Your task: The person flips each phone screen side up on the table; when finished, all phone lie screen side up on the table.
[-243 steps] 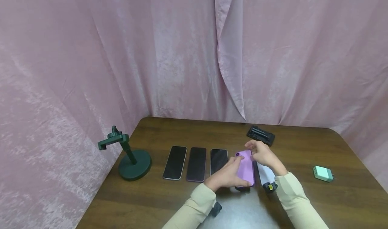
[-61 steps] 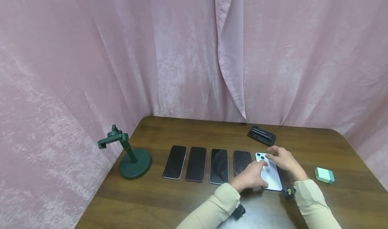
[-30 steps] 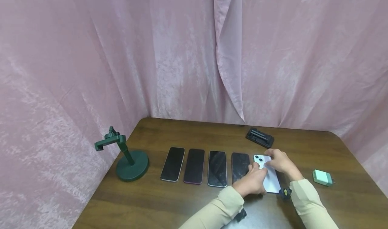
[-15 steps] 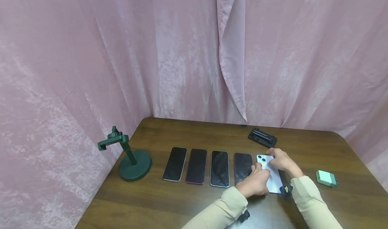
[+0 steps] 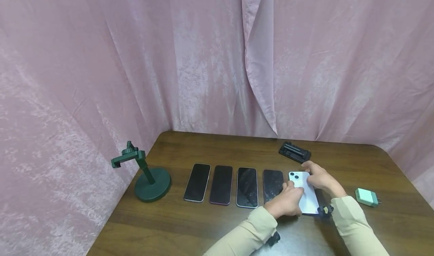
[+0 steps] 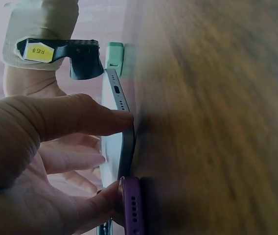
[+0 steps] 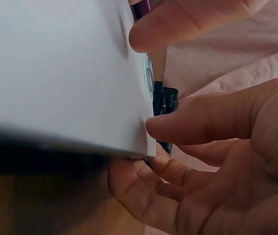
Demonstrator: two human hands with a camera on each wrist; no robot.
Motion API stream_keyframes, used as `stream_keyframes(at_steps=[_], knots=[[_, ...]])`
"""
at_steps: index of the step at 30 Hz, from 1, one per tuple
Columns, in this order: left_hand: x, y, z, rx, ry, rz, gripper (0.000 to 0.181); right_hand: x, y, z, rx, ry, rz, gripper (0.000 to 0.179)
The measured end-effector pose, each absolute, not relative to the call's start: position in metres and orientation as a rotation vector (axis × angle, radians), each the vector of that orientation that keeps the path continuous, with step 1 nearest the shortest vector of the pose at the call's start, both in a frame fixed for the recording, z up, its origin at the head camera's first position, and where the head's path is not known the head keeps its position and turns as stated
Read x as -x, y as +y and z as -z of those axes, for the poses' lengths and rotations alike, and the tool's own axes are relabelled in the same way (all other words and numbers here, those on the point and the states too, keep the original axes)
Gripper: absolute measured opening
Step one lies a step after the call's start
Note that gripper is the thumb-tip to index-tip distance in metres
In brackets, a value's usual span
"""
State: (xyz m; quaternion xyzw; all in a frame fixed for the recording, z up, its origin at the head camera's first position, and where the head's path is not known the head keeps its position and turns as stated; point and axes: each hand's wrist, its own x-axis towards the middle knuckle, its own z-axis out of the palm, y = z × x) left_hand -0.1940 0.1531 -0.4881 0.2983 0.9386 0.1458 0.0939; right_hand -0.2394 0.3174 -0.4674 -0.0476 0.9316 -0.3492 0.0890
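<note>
A pale phone (image 5: 308, 202) lies back side up at the right end of a row of phones, its two camera lenses at the far left corner. My left hand (image 5: 286, 201) holds its left side; in the left wrist view the thumb presses the phone's near corner (image 6: 128, 132). At the far right edge my right hand (image 5: 322, 179) grips the same phone, thumb on the back and fingers curled under the edge in the right wrist view. Just left lies a purple-edged phone (image 5: 272, 183), screen up, close to my left fingers.
Three more phones lie screen up: one with a pale rim (image 5: 246, 188), one dark (image 5: 221, 184) and one silver-edged (image 5: 197, 182). A green phone stand (image 5: 152, 184) is at the left. Behind sits a black tray-like item (image 5: 295, 152); at right, a green charger plug (image 5: 366, 197).
Eight seconds ago both hands held the purple phone back side up; it now lies screen up in the row. My hands have moved right onto the pale phone and shifted only slightly since.
</note>
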Motion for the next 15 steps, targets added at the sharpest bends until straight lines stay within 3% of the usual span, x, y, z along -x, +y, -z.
stream_keyframes(at_steps=[15], knots=[[0.189,0.152,0.484,-0.86,2.727,-0.531,0.076,0.227,0.324,0.45,0.16,2.671,1.082,0.067]])
